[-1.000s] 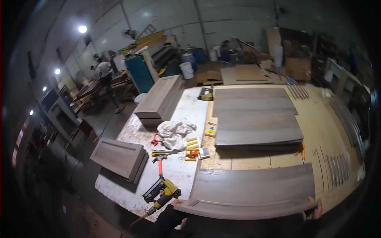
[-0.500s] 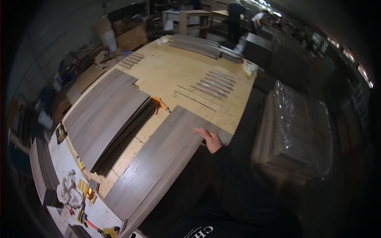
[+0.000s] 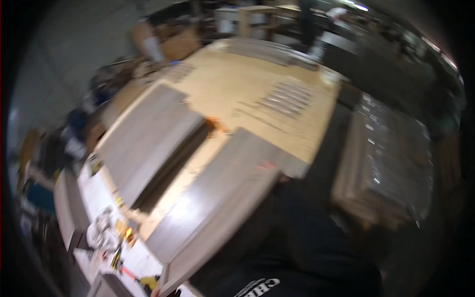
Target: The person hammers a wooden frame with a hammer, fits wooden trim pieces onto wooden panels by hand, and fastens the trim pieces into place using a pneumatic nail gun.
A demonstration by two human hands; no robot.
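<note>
A grey wood-grain panel (image 3: 217,183) with a long side piece (image 3: 222,225) along its near edge lies across the near right of the workbench (image 3: 217,74). At the panel's right near corner my right hand (image 3: 284,178) shows only in part, smeared by motion; its fingers cannot be made out. What looks like a bit of my left hand (image 3: 156,292) shows at the panel's lower left end, mostly cut off. Left of the panel, a stack of similar grey boards (image 3: 148,143) rests on the bench. An orange glue gun (image 3: 214,126) lies between stack and panel, blurred.
Thin strips (image 3: 287,99) lie in a row on the bench, with more boards (image 3: 262,52) at its far edge. A white side surface (image 3: 141,260) holds a crumpled cloth (image 3: 103,230) and hand tools. To the right stands a plastic-wrapped stack (image 3: 391,158).
My right hand has gone from lying over the panel's top to its near edge, mostly hidden. More of the panel's side piece shows. The whole view has shifted and blurred.
</note>
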